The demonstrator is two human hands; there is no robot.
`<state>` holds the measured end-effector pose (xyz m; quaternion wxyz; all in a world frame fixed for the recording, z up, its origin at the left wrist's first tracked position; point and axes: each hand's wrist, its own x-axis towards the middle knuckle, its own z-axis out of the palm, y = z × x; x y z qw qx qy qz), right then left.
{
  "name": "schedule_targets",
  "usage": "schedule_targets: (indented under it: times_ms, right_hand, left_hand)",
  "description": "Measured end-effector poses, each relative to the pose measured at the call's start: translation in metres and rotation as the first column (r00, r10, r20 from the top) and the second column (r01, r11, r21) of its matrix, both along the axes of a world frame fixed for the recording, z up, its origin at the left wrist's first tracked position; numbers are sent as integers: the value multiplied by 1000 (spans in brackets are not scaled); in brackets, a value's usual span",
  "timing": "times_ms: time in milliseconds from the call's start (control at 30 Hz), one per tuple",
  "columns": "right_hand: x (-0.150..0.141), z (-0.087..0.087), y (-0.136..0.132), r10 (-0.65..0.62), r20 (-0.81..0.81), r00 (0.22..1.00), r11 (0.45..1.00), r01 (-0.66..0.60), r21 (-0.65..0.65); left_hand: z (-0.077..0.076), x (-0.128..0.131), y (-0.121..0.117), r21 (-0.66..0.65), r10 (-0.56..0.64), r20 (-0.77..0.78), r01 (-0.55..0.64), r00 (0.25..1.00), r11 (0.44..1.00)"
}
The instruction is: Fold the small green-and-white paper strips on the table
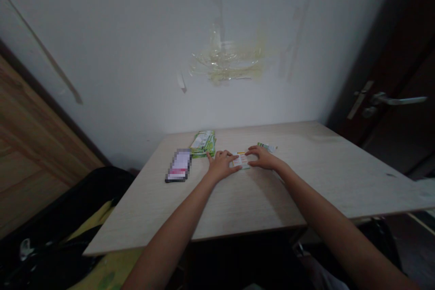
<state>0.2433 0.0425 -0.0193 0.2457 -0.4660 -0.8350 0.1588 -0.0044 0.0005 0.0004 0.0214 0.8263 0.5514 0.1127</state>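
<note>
Indoors — pale table (234, 204) against wall (136, 54); left hand (220, 165), right hand (263, 157) — grip half-open, touching printed card (242, 160).

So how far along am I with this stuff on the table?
The green packets lie in an overlapping pile, so stacking those looks done. In hand is a small printed piece, flat on the table between your left hand and right hand. Possibly left is the small green-and-white item beyond your right hand, apart from the pile; I can't tell whether it's waiting or finished.
</note>
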Motion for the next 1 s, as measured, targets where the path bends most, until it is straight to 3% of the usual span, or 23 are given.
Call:
schedule_targets:
  times_ms: [500,767,1000]
  right_hand:
    - [9,1,-2,64,13,998,993,-62,-96]
    - [8,-8,3,65,-152,986,997,-72,-38]
    - [4,-5,2,64,-205,977,997,-70,-22]
  left_hand:
    - [0,0,-1,13,7,-3,-7,1000,1000]
    - [-3,-1,1,25,-13,28,12,1000,1000]
    - [-4,0,2,33,-12,18,11,1000,999]
